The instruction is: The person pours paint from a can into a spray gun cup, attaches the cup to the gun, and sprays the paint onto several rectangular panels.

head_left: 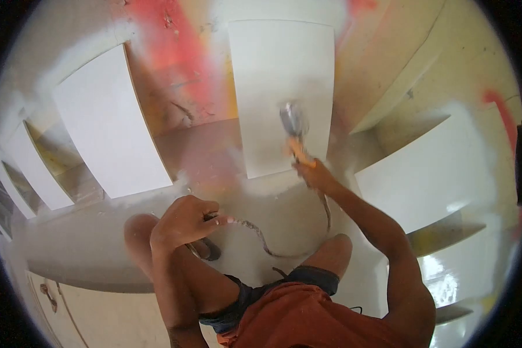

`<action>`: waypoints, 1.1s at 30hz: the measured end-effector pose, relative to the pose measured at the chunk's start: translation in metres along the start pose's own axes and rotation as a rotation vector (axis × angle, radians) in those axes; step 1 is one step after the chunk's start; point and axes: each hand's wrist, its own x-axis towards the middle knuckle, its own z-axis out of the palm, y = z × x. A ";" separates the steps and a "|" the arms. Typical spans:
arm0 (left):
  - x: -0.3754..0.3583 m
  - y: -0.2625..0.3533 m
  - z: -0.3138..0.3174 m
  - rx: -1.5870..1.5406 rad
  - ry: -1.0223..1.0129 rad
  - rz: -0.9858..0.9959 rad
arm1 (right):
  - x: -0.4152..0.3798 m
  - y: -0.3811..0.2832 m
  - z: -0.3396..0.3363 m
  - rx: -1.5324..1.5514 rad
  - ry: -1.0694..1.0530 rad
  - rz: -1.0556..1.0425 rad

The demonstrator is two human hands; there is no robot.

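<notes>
My right hand (310,173) is wrapped round the orange handle of a spray gun (294,122), whose metal top is blurred. The gun is in front of a white panel (281,75) that leans upright against the wall. A hose (261,239) runs in a curve from the right hand's side to my left hand (194,217). The fingers of my left hand are closed round that hose, above my left knee.
More white panels lean along the left (107,116) and the right (429,174). The wall (185,64) has red and yellow paint on it. A pale cabinet (98,316) with a handle is at the lower left.
</notes>
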 end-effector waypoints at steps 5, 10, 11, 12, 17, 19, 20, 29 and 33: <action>0.002 0.002 0.000 -0.073 -0.027 -0.075 | 0.044 -0.127 -0.010 0.143 0.255 -0.390; -0.004 0.001 -0.002 -0.075 -0.017 -0.115 | 0.038 -0.159 -0.010 0.296 0.302 -0.591; -0.006 0.000 -0.003 -0.099 -0.022 -0.111 | 0.038 -0.143 -0.010 0.279 0.282 -0.546; -0.007 -0.003 -0.003 -0.102 -0.024 -0.111 | 0.036 -0.124 -0.009 0.262 0.262 -0.500; -0.011 -0.009 -0.006 -0.015 0.011 -0.130 | 0.003 -0.001 0.010 0.018 -0.006 -0.004; -0.012 -0.008 -0.006 -0.032 0.010 -0.103 | -0.024 0.021 0.025 -0.094 -0.012 0.133; -0.012 -0.008 -0.006 -0.045 0.015 -0.077 | -0.032 0.033 0.030 -0.077 -0.073 0.201; -0.023 -0.004 -0.011 -0.050 -0.001 -0.050 | 0.040 -0.085 0.038 -0.046 0.190 -0.156; -0.023 -0.009 -0.008 -0.075 0.056 -0.037 | 0.077 -0.179 0.025 0.021 0.279 -0.395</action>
